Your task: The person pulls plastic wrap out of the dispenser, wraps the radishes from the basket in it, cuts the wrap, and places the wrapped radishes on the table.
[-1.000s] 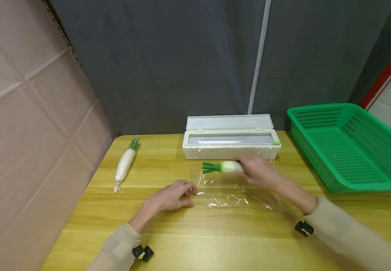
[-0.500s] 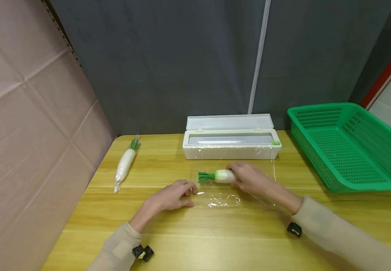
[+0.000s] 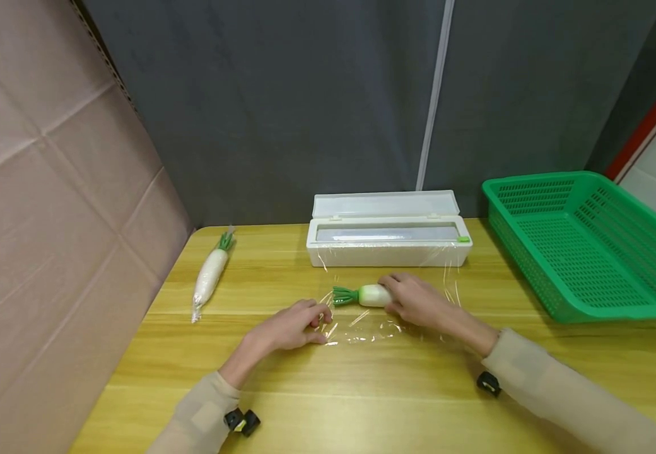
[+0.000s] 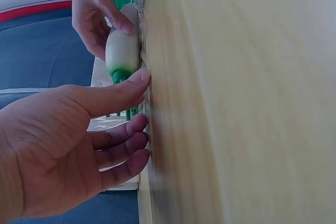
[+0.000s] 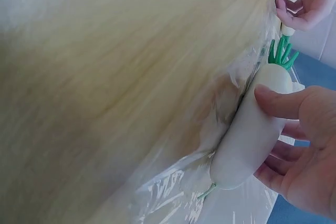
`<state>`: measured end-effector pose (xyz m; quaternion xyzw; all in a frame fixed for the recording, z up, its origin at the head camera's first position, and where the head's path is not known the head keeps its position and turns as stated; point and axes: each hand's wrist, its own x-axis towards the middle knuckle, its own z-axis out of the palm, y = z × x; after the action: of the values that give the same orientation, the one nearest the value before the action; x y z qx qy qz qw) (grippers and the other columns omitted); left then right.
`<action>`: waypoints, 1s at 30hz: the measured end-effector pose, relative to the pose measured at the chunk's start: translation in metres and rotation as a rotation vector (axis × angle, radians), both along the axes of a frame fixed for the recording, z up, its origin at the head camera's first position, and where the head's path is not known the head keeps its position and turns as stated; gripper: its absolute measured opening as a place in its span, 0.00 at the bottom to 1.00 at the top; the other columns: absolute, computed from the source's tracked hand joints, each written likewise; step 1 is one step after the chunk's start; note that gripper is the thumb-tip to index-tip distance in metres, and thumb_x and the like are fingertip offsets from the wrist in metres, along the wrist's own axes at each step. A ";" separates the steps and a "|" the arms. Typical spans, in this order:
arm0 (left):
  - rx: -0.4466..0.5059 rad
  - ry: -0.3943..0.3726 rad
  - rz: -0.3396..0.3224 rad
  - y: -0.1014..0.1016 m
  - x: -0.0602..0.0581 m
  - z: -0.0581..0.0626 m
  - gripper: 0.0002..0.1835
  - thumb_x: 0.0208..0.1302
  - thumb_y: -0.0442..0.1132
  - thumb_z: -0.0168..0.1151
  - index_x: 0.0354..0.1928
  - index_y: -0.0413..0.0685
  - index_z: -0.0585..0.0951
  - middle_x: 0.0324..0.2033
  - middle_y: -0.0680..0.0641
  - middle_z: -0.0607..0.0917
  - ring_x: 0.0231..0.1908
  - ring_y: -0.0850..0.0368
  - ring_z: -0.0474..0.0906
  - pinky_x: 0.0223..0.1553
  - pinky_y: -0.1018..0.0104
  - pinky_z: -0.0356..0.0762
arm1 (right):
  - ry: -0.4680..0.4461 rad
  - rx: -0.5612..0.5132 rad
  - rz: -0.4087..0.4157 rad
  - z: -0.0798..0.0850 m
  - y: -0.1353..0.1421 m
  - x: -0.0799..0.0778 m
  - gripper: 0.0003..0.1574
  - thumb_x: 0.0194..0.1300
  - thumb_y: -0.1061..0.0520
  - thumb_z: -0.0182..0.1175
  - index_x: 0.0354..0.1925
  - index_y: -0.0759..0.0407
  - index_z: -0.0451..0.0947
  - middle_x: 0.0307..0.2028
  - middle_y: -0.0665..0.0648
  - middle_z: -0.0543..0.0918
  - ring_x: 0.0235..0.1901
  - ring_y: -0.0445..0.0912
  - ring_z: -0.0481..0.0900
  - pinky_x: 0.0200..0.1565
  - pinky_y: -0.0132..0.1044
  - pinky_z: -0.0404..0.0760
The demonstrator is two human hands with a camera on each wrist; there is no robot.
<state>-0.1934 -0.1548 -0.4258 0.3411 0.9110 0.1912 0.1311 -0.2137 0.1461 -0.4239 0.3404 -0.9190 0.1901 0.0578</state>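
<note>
My right hand (image 3: 419,301) grips a white radish (image 5: 249,129) with green leaf stubs, thumb on one side and fingers on the other. The radish lies crosswise over a sheet of clear plastic wrap (image 3: 381,329), its leaves toward my left hand (image 3: 294,325). At the sheet's left edge my left hand, thumb and fingers curled, pinches the wrap, which creases beside the fingertips. The sheet runs out from a white wrap dispenser (image 3: 387,255) with a raised lid. In the left wrist view the radish leaves show partly behind the left thumb.
Another radish (image 3: 210,276), wrapped in plastic, lies on the left of the wooden table (image 3: 328,403). A green perforated basket (image 3: 566,277) stands at the right. A dark panel (image 3: 271,113) closes off the back.
My right hand has brought the radish nearer and lower, onto the wrap. Fresh creases show in the wrap beside my left hand, whose thumb has shifted slightly.
</note>
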 end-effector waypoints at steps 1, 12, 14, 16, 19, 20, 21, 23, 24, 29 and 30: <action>-0.001 -0.001 0.000 0.000 0.000 0.000 0.15 0.66 0.44 0.70 0.51 0.52 0.79 0.37 0.54 0.75 0.40 0.57 0.71 0.44 0.60 0.75 | -0.001 -0.002 0.001 0.000 0.000 0.000 0.28 0.58 0.64 0.72 0.56 0.71 0.77 0.47 0.67 0.83 0.42 0.57 0.82 0.46 0.50 0.84; -0.018 -0.001 -0.007 -0.001 0.001 0.002 0.15 0.67 0.44 0.69 0.53 0.52 0.79 0.40 0.53 0.76 0.42 0.57 0.72 0.46 0.59 0.76 | 0.037 -0.019 0.023 0.000 0.008 0.004 0.30 0.60 0.61 0.73 0.57 0.72 0.77 0.47 0.67 0.82 0.43 0.56 0.81 0.46 0.49 0.83; -0.019 0.000 -0.009 -0.001 0.002 0.003 0.15 0.67 0.44 0.69 0.53 0.52 0.79 0.40 0.53 0.76 0.42 0.56 0.72 0.46 0.59 0.76 | 0.042 -0.018 0.027 0.001 0.010 0.005 0.30 0.59 0.60 0.74 0.56 0.72 0.77 0.47 0.67 0.82 0.44 0.56 0.81 0.47 0.49 0.83; -0.018 0.003 -0.013 -0.001 0.002 0.002 0.15 0.67 0.44 0.69 0.53 0.51 0.79 0.40 0.53 0.76 0.43 0.56 0.73 0.46 0.59 0.76 | 0.041 -0.019 0.030 0.002 0.010 0.007 0.29 0.60 0.60 0.73 0.56 0.72 0.77 0.47 0.67 0.82 0.44 0.56 0.81 0.47 0.49 0.83; -0.017 0.013 -0.022 -0.001 0.002 0.002 0.15 0.67 0.44 0.69 0.52 0.51 0.79 0.41 0.53 0.76 0.43 0.57 0.73 0.48 0.59 0.77 | 0.031 -0.021 0.020 0.004 0.011 0.009 0.29 0.61 0.60 0.73 0.56 0.71 0.77 0.48 0.67 0.82 0.45 0.57 0.81 0.47 0.50 0.83; -0.016 0.017 -0.024 -0.001 0.002 0.002 0.15 0.67 0.44 0.69 0.52 0.51 0.79 0.41 0.53 0.76 0.43 0.57 0.73 0.48 0.59 0.77 | 0.028 -0.022 0.014 0.004 0.012 0.010 0.29 0.61 0.59 0.73 0.57 0.71 0.77 0.48 0.67 0.82 0.46 0.58 0.81 0.48 0.51 0.83; -0.016 0.020 -0.027 -0.001 0.002 0.002 0.15 0.67 0.44 0.69 0.52 0.51 0.79 0.41 0.53 0.76 0.43 0.57 0.73 0.48 0.59 0.77 | 0.025 -0.023 0.007 0.004 0.012 0.010 0.29 0.61 0.59 0.72 0.57 0.71 0.77 0.49 0.68 0.82 0.47 0.58 0.81 0.49 0.51 0.83; -0.018 0.025 -0.030 -0.001 0.003 0.001 0.15 0.67 0.44 0.69 0.52 0.52 0.79 0.41 0.53 0.76 0.43 0.57 0.73 0.47 0.59 0.77 | 0.024 -0.025 -0.006 0.005 0.014 0.011 0.29 0.62 0.59 0.72 0.57 0.71 0.77 0.50 0.68 0.81 0.48 0.59 0.81 0.50 0.52 0.82; -0.018 0.027 -0.031 -0.001 0.003 0.001 0.14 0.67 0.44 0.69 0.51 0.52 0.80 0.40 0.53 0.76 0.42 0.57 0.73 0.47 0.60 0.76 | 0.022 -0.027 -0.014 0.005 0.015 0.012 0.29 0.62 0.59 0.72 0.57 0.71 0.77 0.51 0.69 0.81 0.49 0.60 0.81 0.50 0.53 0.82; -0.019 0.031 -0.036 -0.002 0.004 0.002 0.14 0.67 0.44 0.69 0.51 0.52 0.80 0.39 0.54 0.74 0.42 0.57 0.71 0.46 0.60 0.76 | 0.018 -0.053 -0.035 0.007 0.024 0.015 0.29 0.62 0.59 0.72 0.58 0.70 0.77 0.52 0.69 0.81 0.51 0.61 0.80 0.51 0.55 0.81; -0.018 0.029 -0.038 -0.003 0.004 0.002 0.14 0.67 0.44 0.69 0.52 0.52 0.80 0.39 0.54 0.74 0.42 0.57 0.71 0.46 0.60 0.76 | 0.018 -0.059 -0.038 0.008 0.026 0.016 0.30 0.62 0.59 0.72 0.58 0.70 0.76 0.53 0.69 0.81 0.51 0.61 0.80 0.52 0.55 0.81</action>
<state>-0.1896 -0.1573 -0.4240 0.3600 0.9078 0.1755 0.1244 -0.1973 0.1719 -0.4162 0.3228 -0.9188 0.2128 0.0799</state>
